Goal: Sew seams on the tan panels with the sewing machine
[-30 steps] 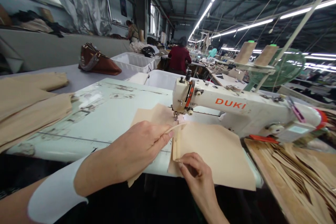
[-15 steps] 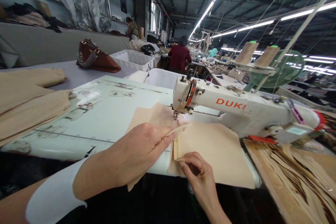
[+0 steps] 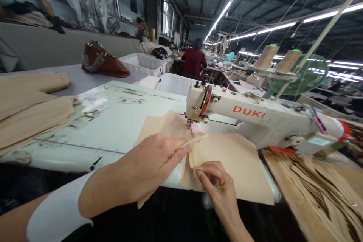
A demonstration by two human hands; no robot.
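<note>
A beige fabric piece (image 3: 235, 162) lies across the sewing machine bed, partly beneath the needle and presser foot (image 3: 189, 123) of the white machine (image 3: 227, 102). My left hand (image 3: 159, 159) pinches a narrow beige strip (image 3: 198, 137) between thumb and fingers, just in front of the needle. Lower and to the right, my right hand (image 3: 217, 181) pinches the bottom end of a pale folded strip (image 3: 193, 157) that lies over the fabric. My left palm rests over the left part of the fabric and hides some of it.
Beige pieces (image 3: 36, 106) are piled at the left, behind them a brown handbag (image 3: 103, 60). More strips (image 3: 320, 193) lie on a board at the right. White bins (image 3: 144, 64) and two people stand farther back, along with thread cones (image 3: 266, 56) and a green fan (image 3: 300, 73).
My right hand has moved slightly up with the end of the pale strip. The strip in my left hand has tilted a little flatter. The fabric has barely shifted.
</note>
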